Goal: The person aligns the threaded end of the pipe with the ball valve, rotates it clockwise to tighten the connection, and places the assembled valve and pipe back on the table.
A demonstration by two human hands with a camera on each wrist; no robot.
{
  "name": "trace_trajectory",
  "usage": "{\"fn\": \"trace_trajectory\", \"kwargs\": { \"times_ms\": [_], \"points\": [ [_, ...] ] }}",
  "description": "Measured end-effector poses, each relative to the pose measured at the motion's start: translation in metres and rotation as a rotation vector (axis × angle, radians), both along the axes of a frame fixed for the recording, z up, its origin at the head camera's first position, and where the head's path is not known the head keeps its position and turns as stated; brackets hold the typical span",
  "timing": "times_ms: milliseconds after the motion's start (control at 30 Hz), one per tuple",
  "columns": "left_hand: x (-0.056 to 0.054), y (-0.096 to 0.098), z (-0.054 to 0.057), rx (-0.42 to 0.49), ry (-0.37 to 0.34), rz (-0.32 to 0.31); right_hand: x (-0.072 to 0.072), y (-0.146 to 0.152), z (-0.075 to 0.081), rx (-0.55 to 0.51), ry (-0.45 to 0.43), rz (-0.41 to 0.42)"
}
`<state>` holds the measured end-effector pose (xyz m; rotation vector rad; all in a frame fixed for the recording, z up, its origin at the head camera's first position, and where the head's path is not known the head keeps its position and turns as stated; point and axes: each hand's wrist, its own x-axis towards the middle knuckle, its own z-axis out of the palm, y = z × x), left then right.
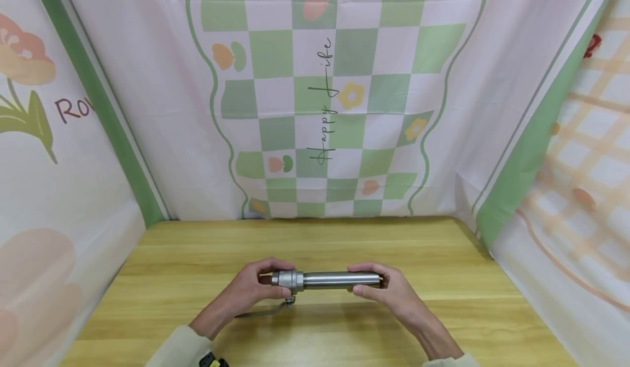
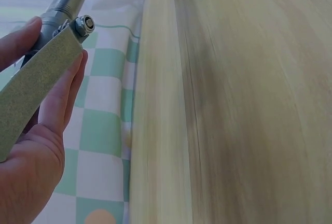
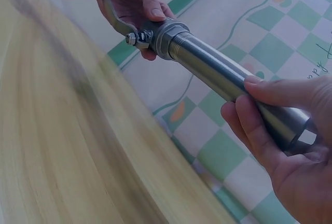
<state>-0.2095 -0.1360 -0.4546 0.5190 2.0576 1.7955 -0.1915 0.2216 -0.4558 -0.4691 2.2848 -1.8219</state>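
Observation:
My left hand (image 1: 253, 285) grips a metal ball valve (image 1: 290, 281), thumb on the near side and fingers behind it. The valve's flat lever handle (image 2: 39, 84) slants back past the left palm, fixed by a nut and bolt (image 3: 132, 39). A smooth steel pipe (image 1: 334, 280) runs straight out of the valve's hex end, with a few threads showing at the joint in the right wrist view. Around the pipe's free end, my right hand (image 1: 389, 290) holds with thumb and fingers. Valve and pipe hang level above the table, their shadow beneath.
A wood-grain table (image 1: 315, 241) lies under both hands. Behind it hangs a green and white checked cloth (image 1: 315, 99). Printed cloth panels stand at the left (image 1: 64, 192) and right (image 1: 566, 219) sides.

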Motion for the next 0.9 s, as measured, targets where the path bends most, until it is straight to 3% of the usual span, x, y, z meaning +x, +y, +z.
{"fn": "trace_trajectory", "kwargs": {
  "times_ms": [433, 900],
  "points": [
    [-0.0001, -0.0008, 0.0003, -0.01, 0.014, 0.004, 0.0, -0.0004, 0.0014, 0.017, -0.021, -0.017],
    [0.0009, 0.0, 0.0004, -0.014, 0.014, 0.012, 0.0006, -0.0023, 0.0042, -0.062, -0.036, 0.004]
  ]
}}
